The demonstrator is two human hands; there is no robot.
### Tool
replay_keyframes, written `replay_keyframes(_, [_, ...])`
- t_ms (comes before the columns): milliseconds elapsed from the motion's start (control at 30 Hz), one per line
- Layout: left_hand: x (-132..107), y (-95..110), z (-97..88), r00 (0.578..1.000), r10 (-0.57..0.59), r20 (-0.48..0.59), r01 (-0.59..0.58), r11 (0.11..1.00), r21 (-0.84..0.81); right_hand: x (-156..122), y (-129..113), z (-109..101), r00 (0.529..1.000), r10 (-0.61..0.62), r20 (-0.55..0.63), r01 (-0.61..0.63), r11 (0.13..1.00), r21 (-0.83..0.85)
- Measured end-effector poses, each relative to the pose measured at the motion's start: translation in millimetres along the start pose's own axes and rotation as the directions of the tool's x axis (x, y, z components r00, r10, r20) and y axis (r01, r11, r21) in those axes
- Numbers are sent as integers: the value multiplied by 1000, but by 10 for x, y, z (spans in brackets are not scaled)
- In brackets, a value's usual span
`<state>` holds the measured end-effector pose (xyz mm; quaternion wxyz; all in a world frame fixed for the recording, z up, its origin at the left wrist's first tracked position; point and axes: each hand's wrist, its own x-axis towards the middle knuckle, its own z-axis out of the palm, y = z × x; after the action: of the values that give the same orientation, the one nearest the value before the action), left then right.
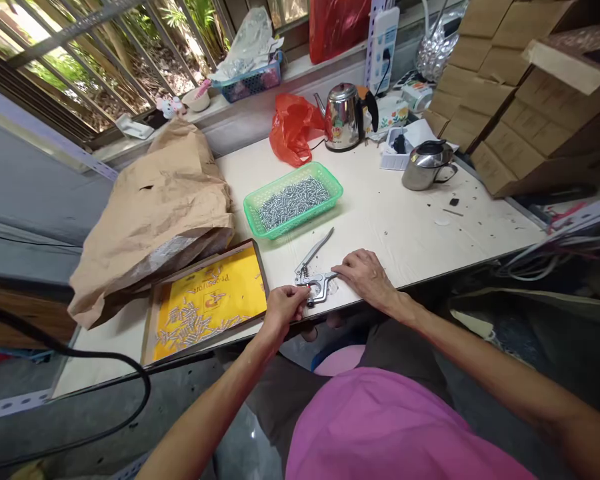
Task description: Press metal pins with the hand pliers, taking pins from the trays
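Note:
Grey hand pliers (321,284) with a C-shaped jaw and a coil spring lie near the table's front edge, their handles spread apart. My left hand (286,307) is at the jaw, its fingertips pinched together; what they hold is too small to make out. With bent fingers, my right hand (367,275) grips the end of the lower handle. Behind the pliers stands a green plastic basket (300,225) full of small silvery metal pieces. To the left, a shallow tray (260,257) with a yellow lining carries a loose heap of small metal pins (187,327).
A large brown paper bag (155,193) leans over the table's left side. At the back are a red plastic bag (293,130) and a steel kettle (343,120). A small metal pot (425,167) and stacked cardboard boxes (525,127) stand on the right.

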<state>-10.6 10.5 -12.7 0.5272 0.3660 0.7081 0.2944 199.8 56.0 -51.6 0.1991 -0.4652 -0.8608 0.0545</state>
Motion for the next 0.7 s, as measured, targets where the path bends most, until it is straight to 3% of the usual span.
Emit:
replay_keyframes(200, [-6,-17,6,999,-48,-14,49,996,74,-7,32,45,999,-14,-51,15,1000,14])
replay_keyframes(333, [36,47,-10,984,-167,55,160,982,104,-4,17,36,1000,-7,-19,7,1000,3])
replay_keyframes(500, [68,132,-49,955,-266,130,255,962,97,20,-11,-127,994,-2,111,2,1000,5])
replay_keyframes(700, [68,123,-53,955,-268,130,252,959,126,398,170,-343,932,-186,311,189,982,22])
